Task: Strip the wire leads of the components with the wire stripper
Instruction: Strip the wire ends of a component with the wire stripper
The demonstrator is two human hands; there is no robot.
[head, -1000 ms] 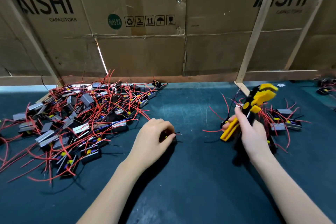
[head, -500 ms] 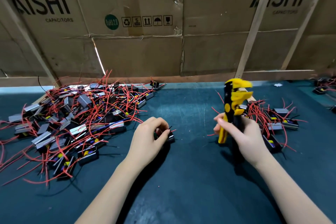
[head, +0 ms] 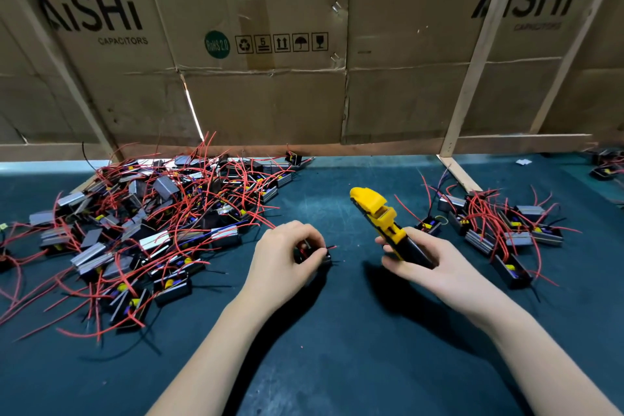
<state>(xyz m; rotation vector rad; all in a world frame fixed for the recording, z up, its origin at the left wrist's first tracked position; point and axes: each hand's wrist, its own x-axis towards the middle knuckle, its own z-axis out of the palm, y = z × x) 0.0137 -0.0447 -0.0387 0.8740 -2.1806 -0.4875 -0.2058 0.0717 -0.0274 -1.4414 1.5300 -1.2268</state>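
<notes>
My left hand (head: 282, 262) grips a small black component (head: 322, 257) on the dark mat, mostly hidden under the fingers; a short red lead tip pokes out to its right. My right hand (head: 435, 263) holds the yellow and black wire stripper (head: 380, 216) by its handles, its yellow head tilted up and to the left, a little right of the component and apart from it.
A big heap of black components with red leads (head: 145, 230) covers the left of the mat (head: 337, 348). A smaller group of components (head: 499, 226) lies at the right. Cardboard walls (head: 270, 94) with wooden struts (head: 472, 78) close off the back.
My right hand has swung the stripper's head from the right over to the left, toward the component. My left hand has stayed on the component.
</notes>
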